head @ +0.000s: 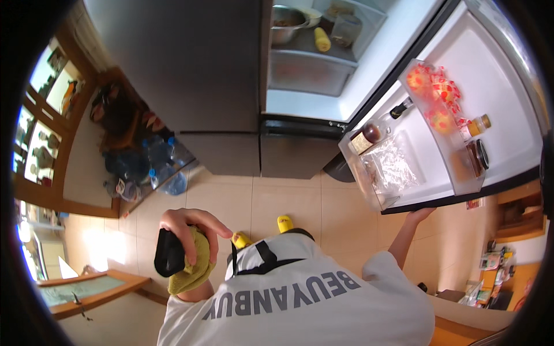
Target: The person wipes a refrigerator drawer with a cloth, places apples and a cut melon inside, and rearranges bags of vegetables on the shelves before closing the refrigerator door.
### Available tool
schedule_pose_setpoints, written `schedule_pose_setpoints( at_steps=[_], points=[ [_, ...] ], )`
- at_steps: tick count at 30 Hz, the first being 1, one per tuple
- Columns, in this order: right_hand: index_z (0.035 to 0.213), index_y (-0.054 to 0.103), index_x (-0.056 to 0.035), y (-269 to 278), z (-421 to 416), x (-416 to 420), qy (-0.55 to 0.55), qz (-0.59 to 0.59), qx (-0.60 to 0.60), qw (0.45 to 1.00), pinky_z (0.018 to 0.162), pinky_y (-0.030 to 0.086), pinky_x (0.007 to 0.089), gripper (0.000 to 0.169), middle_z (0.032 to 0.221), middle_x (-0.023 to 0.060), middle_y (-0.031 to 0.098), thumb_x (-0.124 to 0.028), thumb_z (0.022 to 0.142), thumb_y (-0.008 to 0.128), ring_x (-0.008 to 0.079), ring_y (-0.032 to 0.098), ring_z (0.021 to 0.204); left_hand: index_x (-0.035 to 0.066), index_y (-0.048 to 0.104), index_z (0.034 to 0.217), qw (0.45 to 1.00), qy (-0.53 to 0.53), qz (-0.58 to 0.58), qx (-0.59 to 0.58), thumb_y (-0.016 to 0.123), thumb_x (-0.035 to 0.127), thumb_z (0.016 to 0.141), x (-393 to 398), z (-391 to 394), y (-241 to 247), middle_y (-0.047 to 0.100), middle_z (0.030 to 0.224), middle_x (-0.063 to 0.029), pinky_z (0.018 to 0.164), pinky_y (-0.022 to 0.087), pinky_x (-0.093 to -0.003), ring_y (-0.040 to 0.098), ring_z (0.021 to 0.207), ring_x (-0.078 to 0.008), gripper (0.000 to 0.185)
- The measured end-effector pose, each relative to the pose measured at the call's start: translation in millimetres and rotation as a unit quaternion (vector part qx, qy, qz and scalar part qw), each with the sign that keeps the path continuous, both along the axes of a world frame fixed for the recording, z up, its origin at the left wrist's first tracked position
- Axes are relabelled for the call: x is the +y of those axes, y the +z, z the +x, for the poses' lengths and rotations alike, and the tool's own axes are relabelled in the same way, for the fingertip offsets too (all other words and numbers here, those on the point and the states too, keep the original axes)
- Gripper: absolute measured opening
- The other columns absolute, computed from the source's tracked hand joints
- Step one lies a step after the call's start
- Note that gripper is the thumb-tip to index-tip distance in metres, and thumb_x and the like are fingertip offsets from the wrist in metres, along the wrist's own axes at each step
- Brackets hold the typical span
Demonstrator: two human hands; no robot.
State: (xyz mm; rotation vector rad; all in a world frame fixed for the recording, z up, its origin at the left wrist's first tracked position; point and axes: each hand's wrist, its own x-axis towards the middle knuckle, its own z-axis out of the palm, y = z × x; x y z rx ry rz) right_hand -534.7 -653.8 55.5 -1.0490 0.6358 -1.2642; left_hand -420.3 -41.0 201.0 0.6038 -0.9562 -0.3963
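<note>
My left hand [190,229] is raised over the floor and grips a folded yellow-green cloth [192,272] together with a black object [169,252] whose kind I cannot tell. At the right, my right hand [420,214] is at the bottom edge of the open refrigerator door [458,197]; its fingers are partly hidden behind the door. The door's bins hold a dark bottle with a label [365,137], a clear plastic bag [396,162], fruit in red-patterned wrapping [446,93] and jars [476,155]. Inside the refrigerator are a metal bowl [288,26] and a yellow corn cob [322,40].
The closed grey refrigerator door [194,65] stands left of the open compartment. Large water bottles [171,177] stand on the floor by a wooden cabinet [82,207]. A black bin [339,168] is beside the refrigerator's base, and a glazed wooden door [108,285] is at lower left.
</note>
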Motion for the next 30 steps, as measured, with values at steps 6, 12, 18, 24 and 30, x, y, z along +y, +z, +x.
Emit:
schedule_pose_setpoints(
  at_steps=[6,12,18,24,30],
  points=[
    [0.132,0.051,0.0063,-22.0,-10.1,101.9,-0.163,-0.157,0.104,0.968,0.097,0.049,0.042,0.052,0.128,0.0197,0.057,-0.035,0.104,0.036,0.0299,0.058,0.112,-0.001,0.074,0.088,0.982,-0.092,0.036,-0.159,0.079,0.029,0.082,56.7,-12.7,13.9,0.048,0.132,-0.0415,0.074,0.059,-0.0341,0.071,0.08,-0.0268,0.031],
    [0.111,0.054,0.0093,-57.0,-8.8,136.8,-0.272,-0.257,0.121,0.919,0.088,0.051,0.0433,0.057,0.112,0.0224,0.059,-0.04,0.103,0.027,0.0322,0.059,0.099,0.0,0.074,0.086,0.982,-0.017,0.112,-0.15,0.084,0.039,0.076,104.2,-43.8,19.4,0.052,0.128,-0.0397,0.072,0.058,-0.0319,0.07,0.081,-0.0255,0.041],
    [0.105,0.055,0.0076,-106.5,-25.2,151.1,-0.359,-0.11,0.189,0.908,0.08,0.051,0.0386,0.033,0.102,0.0213,0.06,-0.024,0.101,0.045,0.0321,0.06,0.09,-0.003,0.073,0.082,0.986,-0.009,0.13,-0.105,0.077,0.044,0.079,131.3,-45.4,3.7,0.056,0.122,-0.0388,0.072,0.058,-0.0338,0.07,0.078,-0.0287,0.047],
    [0.097,0.066,-0.0028,-240.6,-21.1,328.3,0.261,-0.224,0.322,0.882,0.066,0.051,0.0304,0.014,0.08,0.0051,0.064,-0.016,0.092,0.064,0.0144,0.061,0.072,-0.003,0.073,0.077,0.981,0.113,0.156,-0.002,0.074,0.042,0.078,150.5,-59.0,-30.3,0.062,0.11,-0.0363,0.064,0.056,-0.0309,0.069,0.069,-0.0284,0.045],
    [0.11,0.066,-0.0069,-110.5,240.4,337.2,0.224,-0.44,0.266,0.828,0.073,0.052,0.0344,0.022,0.087,0.0095,0.064,-0.009,0.088,0.065,0.0259,0.064,0.079,-0.004,0.068,0.064,0.915,0.29,0.226,0.165,0.076,0.042,0.069,124.0,-65.5,-15.0,0.065,0.09,-0.0362,0.051,0.051,-0.028,0.064,0.054,-0.0249,0.046]
  ],
)
